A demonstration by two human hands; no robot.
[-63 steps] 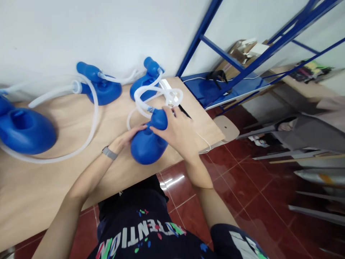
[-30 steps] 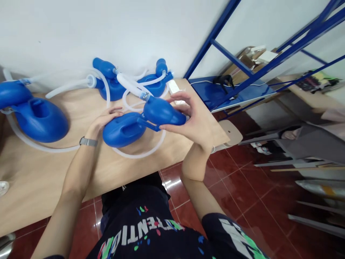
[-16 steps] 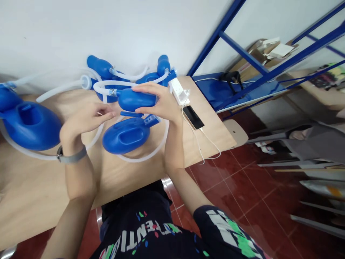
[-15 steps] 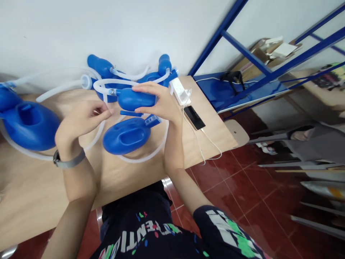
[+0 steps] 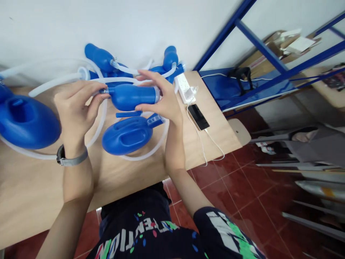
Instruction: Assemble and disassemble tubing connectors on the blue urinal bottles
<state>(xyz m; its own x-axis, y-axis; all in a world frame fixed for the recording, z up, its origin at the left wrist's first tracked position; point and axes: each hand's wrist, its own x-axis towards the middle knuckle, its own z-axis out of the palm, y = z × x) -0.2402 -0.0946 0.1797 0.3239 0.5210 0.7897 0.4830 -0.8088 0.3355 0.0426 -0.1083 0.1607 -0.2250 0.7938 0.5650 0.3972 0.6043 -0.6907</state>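
Above the tabletop (image 5: 129, 176), head view: blue cup piece (image 5: 128, 97) lies roughly horizontal between both hands, raised just behind a blue bottle (image 5: 114, 142).

Right hand (image 5: 169, 100): grip closed around the cup piece's right end, thumb on the near side, fingers over the far side. Left hand (image 5: 77, 106): thumb and fingertips pinch the clamped hose end (image 5: 103, 91) at the cup piece's narrow left tip; the fingers partly hide the joint. Grey-banded watch (image 5: 72, 159) on left wrist.

Blue strap (image 5: 128, 114) sits between cup piece and bottle. Bottle rests on its side, neck to the right. Larger-looking blue bottle (image 5: 40, 133) stands left of the left hand. White power strip (image 5: 184, 88) and dark-screened phone (image 5: 198, 117) lie right of the right hand, cables attached.
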